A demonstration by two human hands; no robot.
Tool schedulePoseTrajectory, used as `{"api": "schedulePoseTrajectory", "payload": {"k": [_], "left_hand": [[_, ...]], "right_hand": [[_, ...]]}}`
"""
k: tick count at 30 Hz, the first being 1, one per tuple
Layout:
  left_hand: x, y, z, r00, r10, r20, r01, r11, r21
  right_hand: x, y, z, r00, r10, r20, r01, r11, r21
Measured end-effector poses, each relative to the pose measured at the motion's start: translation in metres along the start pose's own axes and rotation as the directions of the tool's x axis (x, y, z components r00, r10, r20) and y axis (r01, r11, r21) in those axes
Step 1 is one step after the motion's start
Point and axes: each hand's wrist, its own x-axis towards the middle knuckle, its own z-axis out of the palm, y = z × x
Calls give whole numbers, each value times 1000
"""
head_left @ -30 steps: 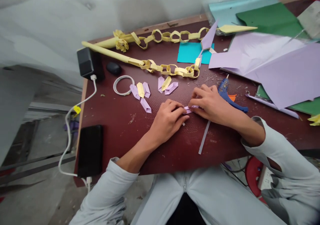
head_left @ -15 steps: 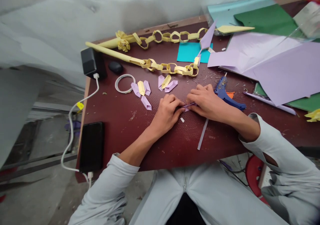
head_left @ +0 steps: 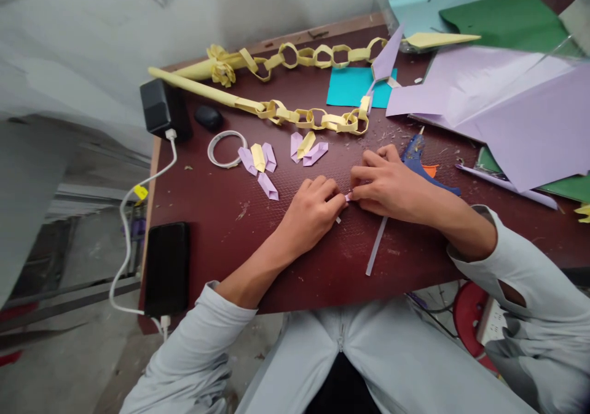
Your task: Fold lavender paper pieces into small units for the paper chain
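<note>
Between my fingertips, near the middle of the table, is a small piece of purple paper [head_left: 349, 198], mostly hidden. My left hand [head_left: 320, 204] pinches its left end, and my right hand [head_left: 380, 183] grips the other end. Beneath my right hand a thin grey-white strip [head_left: 377, 248] sticks out toward the front edge. A tiny white scrap [head_left: 338, 220] lies by my left fingertips. Folded purple and yellow pieces [head_left: 258, 157] lie left of my hands, with a second group [head_left: 308, 150] just behind them. My right forearm partly covers a blue glue gun [head_left: 415, 156].
Yellow paper chains [head_left: 318, 119] run across the back of the table [head_left: 276, 248]. At left are a tape roll [head_left: 211, 150], black mouse-like object [head_left: 209, 118], black power bank [head_left: 159, 110], phone [head_left: 166, 269] and white cable [head_left: 125, 217]. Purple sheets [head_left: 530, 119] and green sheets [head_left: 507, 24] cover the right.
The purple piece shows less between my fingers. My left hand has shifted slightly right and down, partly covering the white scrap. My right fingers have lifted and bent more. The view has shifted slightly.
</note>
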Motion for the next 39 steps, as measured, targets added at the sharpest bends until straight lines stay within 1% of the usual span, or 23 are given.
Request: {"api": "schedulePoseTrajectory", "payload": {"k": [2, 4, 7, 11, 15, 18, 20, 21, 23, 25, 26, 28, 30, 34, 37, 39], "left_hand": [[0, 1, -4, 999, 32, 18, -32, 999, 7], [0, 1, -5, 1000, 25, 19, -24, 1000, -18], [0, 0, -1, 998, -66, 0, 66, 991, -114], [-1, 2, 7, 974, -226, -27, 211, 940, -267], [0, 2, 8, 962, -265, -59, 235, 921, -313], [1, 0, 6, 959, -272, -77, 226, 901, -370], [2, -2, 4, 951, -300, -76, 234, 858, -457], [2, -4, 3, 942, -328, -68, 249, 822, -512], [3, -6, 1, 916, -400, -43, 293, 737, -609], [2, -8, -1, 895, -444, -38, 315, 692, -649], [2, -8, -1, 897, -440, -47, 307, 694, -651], [1, -10, -2, 917, -393, -63, 262, 716, -647], [0, -11, -4, 937, -344, -53, 229, 724, -651], [-1, -14, -5, 941, -334, -57, 219, 728, -649], [-2, -16, -2, 939, -318, -127, 174, 762, -624], [-3, -17, 0, 942, -272, -196, 105, 794, -599]], "right_hand": [[-3, 2, -3, 1000, -21, 17, 22, 1000, -11], [-6, 4, -6, 1000, -16, 27, 16, 1000, -14], [-8, 8, -9, 1000, 25, 16, -24, 999, -31], [-7, 8, -6, 997, 70, -12, -70, 994, -81], [-5, 3, -1, 999, 42, -7, -43, 993, -111], [-4, 3, 1, 1000, 20, -5, -20, 997, -69], [-4, 5, 1, 1000, 12, -27, -13, 1000, -8], [-4, 7, 1, 999, 11, -41, -10, 1000, 26], [-3, 9, 0, 997, 17, -70, -11, 997, 78], [-3, 11, -1, 996, 21, -87, -12, 994, 106], [-2, 11, -2, 996, 20, -90, -9, 993, 117], [-2, 10, -3, 996, 15, -91, -1, 988, 157], [-1, 10, -3, 995, 14, -98, 9, 974, 225], [-1, 14, -1, 991, 6, -132, 41, 938, 345], [-1, 17, 2, 991, 0, -134, 51, 924, 379], [-1, 19, 3, 992, 12, -127, 40, 915, 401]]}}
